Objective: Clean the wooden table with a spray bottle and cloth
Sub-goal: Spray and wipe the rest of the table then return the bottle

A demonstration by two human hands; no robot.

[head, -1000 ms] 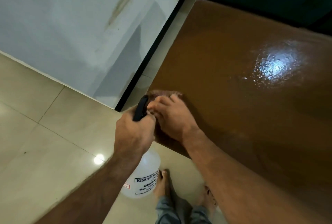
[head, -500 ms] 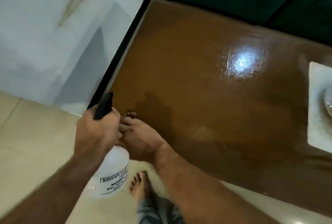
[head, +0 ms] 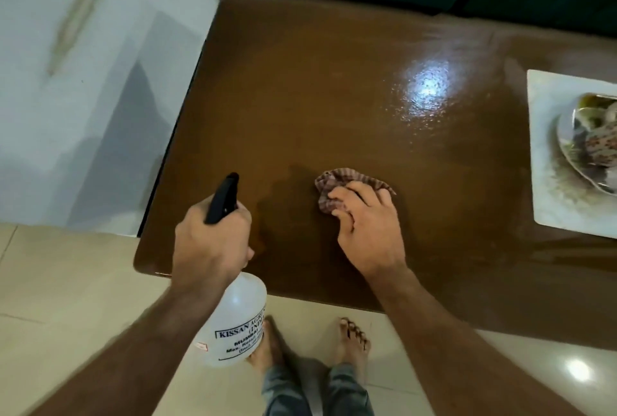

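The glossy brown wooden table (head: 334, 98) fills the middle of the view. My left hand (head: 213, 242) grips the black trigger head of a white plastic spray bottle (head: 237, 322), held over the table's near left corner with the nozzle pointing away from me. My right hand (head: 367, 232) presses a crumpled checked cloth (head: 337, 186) flat on the tabletop near the front edge; part of the cloth is hidden under my fingers. A darker damp patch lies on the wood between bottle and cloth.
A white square tray (head: 547, 148) holding a shiny bowl with patterned items sits at the table's right end. A white wall stands to the left, a dark green sofa behind. My bare feet (head: 354, 345) stand on beige floor tiles by the front edge.
My right hand has slid the cloth from the table's near left corner to the right, toward the middle. The left hand with the bottle stays near the corner. The view has shifted right.
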